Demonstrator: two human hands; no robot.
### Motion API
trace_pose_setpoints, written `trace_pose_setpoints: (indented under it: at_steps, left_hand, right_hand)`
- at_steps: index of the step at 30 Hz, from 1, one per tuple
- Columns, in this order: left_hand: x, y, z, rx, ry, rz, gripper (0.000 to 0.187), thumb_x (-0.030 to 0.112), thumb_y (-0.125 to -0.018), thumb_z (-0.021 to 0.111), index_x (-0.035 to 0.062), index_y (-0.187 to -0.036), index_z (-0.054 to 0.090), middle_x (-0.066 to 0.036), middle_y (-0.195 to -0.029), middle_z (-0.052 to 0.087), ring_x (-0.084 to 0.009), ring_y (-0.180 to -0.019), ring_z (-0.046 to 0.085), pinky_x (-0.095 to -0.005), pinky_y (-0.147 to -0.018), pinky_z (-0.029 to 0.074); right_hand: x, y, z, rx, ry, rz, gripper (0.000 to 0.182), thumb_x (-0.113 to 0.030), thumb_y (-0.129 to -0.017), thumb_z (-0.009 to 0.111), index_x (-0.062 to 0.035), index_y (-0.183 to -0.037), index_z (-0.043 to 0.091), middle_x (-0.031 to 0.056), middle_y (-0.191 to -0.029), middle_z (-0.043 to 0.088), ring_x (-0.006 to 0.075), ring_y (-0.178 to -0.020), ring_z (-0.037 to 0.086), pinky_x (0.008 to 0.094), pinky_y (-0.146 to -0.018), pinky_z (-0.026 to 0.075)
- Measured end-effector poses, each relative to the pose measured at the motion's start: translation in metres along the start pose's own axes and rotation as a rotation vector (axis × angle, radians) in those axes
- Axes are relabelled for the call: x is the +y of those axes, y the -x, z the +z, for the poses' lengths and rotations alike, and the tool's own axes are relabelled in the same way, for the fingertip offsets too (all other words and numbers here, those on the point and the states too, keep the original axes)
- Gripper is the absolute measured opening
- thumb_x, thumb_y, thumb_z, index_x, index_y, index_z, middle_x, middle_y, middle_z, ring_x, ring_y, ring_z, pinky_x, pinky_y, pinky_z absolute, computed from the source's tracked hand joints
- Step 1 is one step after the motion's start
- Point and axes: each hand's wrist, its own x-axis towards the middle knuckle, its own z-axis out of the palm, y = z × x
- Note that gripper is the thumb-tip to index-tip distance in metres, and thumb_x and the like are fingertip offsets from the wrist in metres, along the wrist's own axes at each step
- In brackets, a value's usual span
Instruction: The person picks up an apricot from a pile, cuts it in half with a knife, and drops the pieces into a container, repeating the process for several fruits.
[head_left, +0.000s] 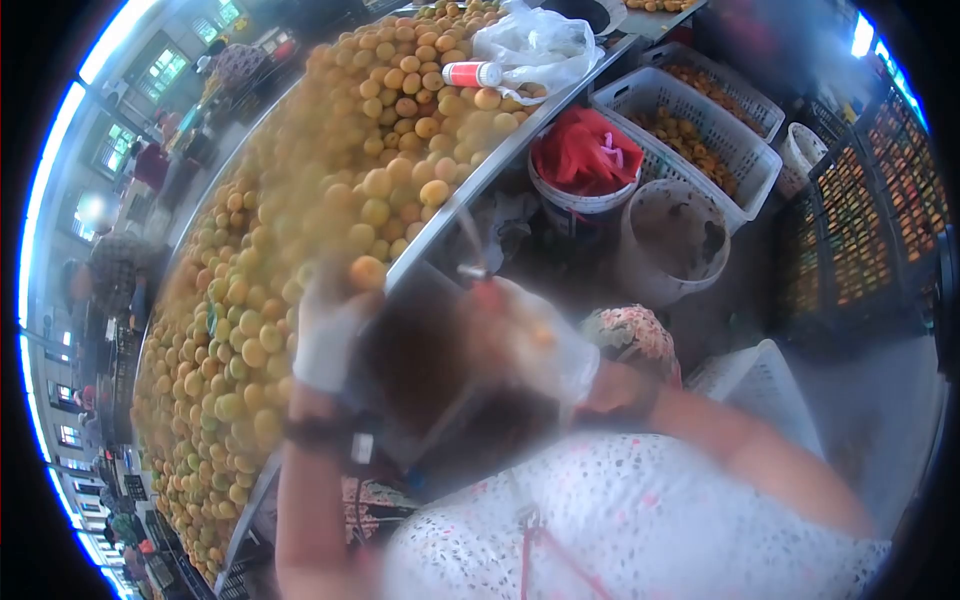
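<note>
My left hand (328, 335), in a white glove, is at the rim of a table heaped with apricots (258, 340). Its fingers are closed around one orange apricot (367, 274), though blur hides part of the grip. To the right, clear of the heap, my right hand (535, 345) wears a thin, pale glove. It is closed on a small red-handled tool (486, 290) with a metal tip pointing up and left; its exact kind is too smeared to make out. A dark, blurred space lies between both hands, above my lap.
A metal table edge (490, 170) runs diagonally. A plastic bag (540, 48) and a red-and-white tube (471, 74) lie on the fruit. Beyond the edge stand a bucket with red cloth (585, 155), a dirty bucket (640, 260), white crates (745, 195) and black crates (850, 225).
</note>
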Motion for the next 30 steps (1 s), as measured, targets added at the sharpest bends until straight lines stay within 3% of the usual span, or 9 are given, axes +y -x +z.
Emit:
trace_pose_setpoints:
  at_steps: [3,5,9,12,14,20,23,27,30]
  left_hand:
    - [0.027,0.051,0.011,0.016,0.291,-0.085,0.057,0.008,-0.077,0.067,-0.0031,-0.131,0.052,-0.007,-0.119,0.058,-0.0141,-0.107,0.056,-0.0256,-0.092,0.046]
    - [0.042,0.073,0.015,0.024,0.423,-0.115,0.060,0.008,-0.076,0.067,-0.0029,-0.133,0.052,-0.008,-0.119,0.058,-0.0139,-0.107,0.056,-0.0255,-0.092,0.046]
    - [0.061,0.106,0.016,-0.029,0.535,-0.142,0.061,0.012,-0.077,0.066,-0.0043,-0.133,0.050,-0.007,-0.118,0.059,-0.0136,-0.108,0.057,-0.0254,-0.091,0.047]
    - [0.068,0.120,0.010,-0.051,0.464,-0.062,0.060,0.012,-0.077,0.066,-0.0043,-0.133,0.050,-0.007,-0.114,0.060,-0.0126,-0.102,0.059,-0.0242,-0.087,0.048]
    - [0.075,0.129,0.009,-0.019,0.489,-0.070,0.058,0.010,-0.077,0.065,-0.0046,-0.132,0.051,-0.006,-0.109,0.061,-0.0107,-0.095,0.059,-0.0220,-0.080,0.049]
    - [0.094,0.146,0.002,0.032,0.530,-0.152,0.055,0.009,-0.077,0.063,-0.0063,-0.129,0.052,-0.006,-0.104,0.061,-0.0084,-0.081,0.058,-0.0204,-0.068,0.048]
    - [0.086,0.151,0.003,0.083,0.482,-0.067,0.054,0.006,-0.077,0.062,-0.0070,-0.129,0.053,-0.006,-0.104,0.061,-0.0079,-0.077,0.057,-0.0203,-0.066,0.047]
    - [0.081,0.153,0.004,0.131,0.424,-0.024,0.053,0.001,-0.076,0.059,-0.0078,-0.128,0.053,-0.007,-0.105,0.061,-0.0085,-0.083,0.058,-0.0202,-0.070,0.048]
    - [0.072,0.150,0.005,0.164,0.274,0.064,0.054,-0.003,-0.073,0.057,-0.0089,-0.126,0.054,-0.008,-0.108,0.061,-0.0119,-0.093,0.059,-0.0239,-0.081,0.050]
  right_hand:
    - [0.010,0.000,0.019,0.117,0.175,-0.008,0.010,-0.013,-0.103,0.055,-0.0039,-0.107,0.054,0.0047,-0.079,0.060,0.0142,-0.071,0.058,0.0272,-0.066,0.049]
    - [0.008,0.009,0.037,0.009,0.492,-0.450,0.015,-0.017,-0.103,0.055,-0.0026,-0.105,0.054,0.0095,-0.074,0.058,0.0167,-0.068,0.058,0.0307,-0.065,0.049]
    - [-0.006,0.027,0.060,-0.127,0.558,-0.327,0.021,-0.023,-0.103,0.055,-0.0020,-0.103,0.054,0.0148,-0.073,0.058,0.0199,-0.068,0.060,0.0338,-0.063,0.048]
    - [-0.011,0.034,0.075,-0.135,0.679,-0.275,0.026,-0.028,-0.103,0.056,-0.0018,-0.102,0.054,0.0187,-0.076,0.062,0.0280,-0.069,0.065,0.0370,-0.061,0.048]
    - [-0.012,0.037,0.081,-0.114,0.947,-0.343,0.027,-0.028,-0.102,0.057,-0.0018,-0.099,0.053,0.0199,-0.074,0.064,0.0363,-0.071,0.067,0.0411,-0.059,0.048]
    - [-0.009,0.042,0.090,-0.142,1.090,-0.525,0.025,-0.026,-0.100,0.058,-0.0021,-0.097,0.051,0.0181,-0.070,0.064,0.0397,-0.069,0.066,0.0454,-0.056,0.049]
    - [-0.009,0.046,0.095,-0.127,1.141,-0.490,0.025,-0.026,-0.099,0.059,-0.0019,-0.097,0.050,0.0198,-0.070,0.063,0.0407,-0.069,0.065,0.0465,-0.056,0.049]
    - [-0.002,0.048,0.099,-0.081,1.185,-0.455,0.026,-0.026,-0.099,0.059,-0.0017,-0.098,0.050,0.0217,-0.070,0.063,0.0414,-0.070,0.065,0.0472,-0.056,0.048]
    - [0.006,0.045,0.098,-0.071,1.195,-0.394,0.027,-0.027,-0.099,0.058,-0.0015,-0.098,0.050,0.0238,-0.071,0.062,0.0426,-0.070,0.064,0.0481,-0.056,0.048]
